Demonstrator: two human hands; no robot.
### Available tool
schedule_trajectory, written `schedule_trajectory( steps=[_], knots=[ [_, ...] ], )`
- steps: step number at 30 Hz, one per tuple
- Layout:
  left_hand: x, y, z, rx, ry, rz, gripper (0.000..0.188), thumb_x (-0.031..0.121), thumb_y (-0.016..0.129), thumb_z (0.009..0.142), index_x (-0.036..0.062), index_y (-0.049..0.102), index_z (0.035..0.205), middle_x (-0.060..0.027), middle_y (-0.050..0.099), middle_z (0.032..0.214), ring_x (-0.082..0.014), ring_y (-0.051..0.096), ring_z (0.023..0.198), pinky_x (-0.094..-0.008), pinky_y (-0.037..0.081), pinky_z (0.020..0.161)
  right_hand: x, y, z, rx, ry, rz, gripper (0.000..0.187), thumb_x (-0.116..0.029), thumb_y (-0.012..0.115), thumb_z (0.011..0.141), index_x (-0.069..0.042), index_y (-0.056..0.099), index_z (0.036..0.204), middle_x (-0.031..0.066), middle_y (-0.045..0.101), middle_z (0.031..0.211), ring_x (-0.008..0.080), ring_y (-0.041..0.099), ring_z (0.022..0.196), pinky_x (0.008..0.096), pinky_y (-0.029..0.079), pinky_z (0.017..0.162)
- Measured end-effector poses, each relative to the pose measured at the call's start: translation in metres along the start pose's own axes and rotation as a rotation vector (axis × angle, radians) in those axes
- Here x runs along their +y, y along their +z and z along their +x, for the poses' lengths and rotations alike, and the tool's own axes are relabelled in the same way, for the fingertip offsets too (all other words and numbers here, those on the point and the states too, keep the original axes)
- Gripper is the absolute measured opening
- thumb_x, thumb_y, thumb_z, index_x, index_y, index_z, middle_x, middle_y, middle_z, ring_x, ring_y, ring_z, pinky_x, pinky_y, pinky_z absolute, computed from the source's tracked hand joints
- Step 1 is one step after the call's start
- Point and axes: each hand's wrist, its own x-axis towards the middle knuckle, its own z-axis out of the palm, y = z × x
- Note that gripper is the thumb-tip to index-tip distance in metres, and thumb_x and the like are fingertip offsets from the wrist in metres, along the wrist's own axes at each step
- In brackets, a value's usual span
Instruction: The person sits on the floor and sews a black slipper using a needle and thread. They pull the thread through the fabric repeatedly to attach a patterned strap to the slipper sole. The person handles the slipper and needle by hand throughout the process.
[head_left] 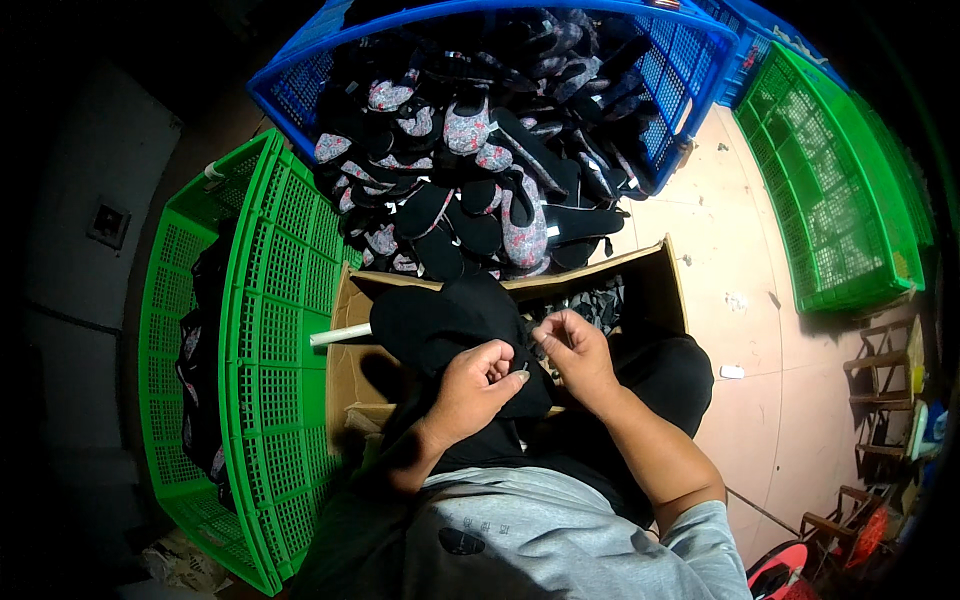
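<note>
Above my lap, my left hand (482,388) is curled, with its thumb and forefinger pinched together. Close by on its right, my right hand (578,352) also pinches with thumb and fingers. Something dark lies between the two sets of fingertips; against the black cloth (450,325) behind, I cannot make out what it is. A cardboard box (350,385) sits below my hands, with dark and grey scraps (597,305) inside. Out of its left side sticks a white rod (342,335). Beyond the box lies a heap of black slippers with grey-and-red patterned uppers (522,222).
A blue plastic crate (690,85) surrounds the back of the slipper heap. At my left stands a green crate (262,400) with dark items in it. More green crates (815,190) stand far right. Wooden frames (885,375) and a red item (780,570) lie right.
</note>
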Motion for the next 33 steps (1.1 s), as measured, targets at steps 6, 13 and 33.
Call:
schedule_trajectory(
  steps=[6, 13, 33],
  knots=[
    [-0.001, 0.0, 0.0, 0.006, 0.009, 0.006, 0.017, 0.003, 0.073, 0.085, 0.0024, 0.056, 0.088, 0.0046, 0.049, 0.075, -0.0034, 0.045, 0.068, -0.0214, 0.041, 0.061, -0.005, 0.002, -0.003, -0.095, -0.069, 0.069, 0.011, -0.011, 0.07, 0.093, -0.003, 0.062, 0.095, -0.0022, 0.059, 0.082, 0.0046, 0.051, 0.072, 0.0212, 0.042, 0.064],
    [-0.002, 0.0, 0.0, 0.001, -0.003, -0.008, 0.016, 0.002, 0.072, 0.084, 0.0025, 0.056, 0.088, 0.0049, 0.048, 0.075, -0.0029, 0.045, 0.068, -0.0209, 0.041, 0.061, 0.002, 0.001, -0.002, -0.117, -0.103, -0.041, 0.012, -0.006, 0.072, 0.089, -0.001, 0.063, 0.094, 0.0004, 0.059, 0.083, 0.0063, 0.053, 0.074, 0.0225, 0.044, 0.066],
    [0.001, 0.001, 0.001, 0.001, 0.0, 0.005, 0.017, 0.002, 0.072, 0.084, 0.0023, 0.056, 0.088, 0.0046, 0.047, 0.075, -0.0032, 0.044, 0.067, -0.021, 0.04, 0.059, -0.002, -0.001, -0.003, -0.057, -0.083, -0.02, 0.012, -0.005, 0.072, 0.088, -0.001, 0.062, 0.092, 0.0012, 0.059, 0.082, 0.0078, 0.052, 0.071, 0.0235, 0.044, 0.064]
  ],
)
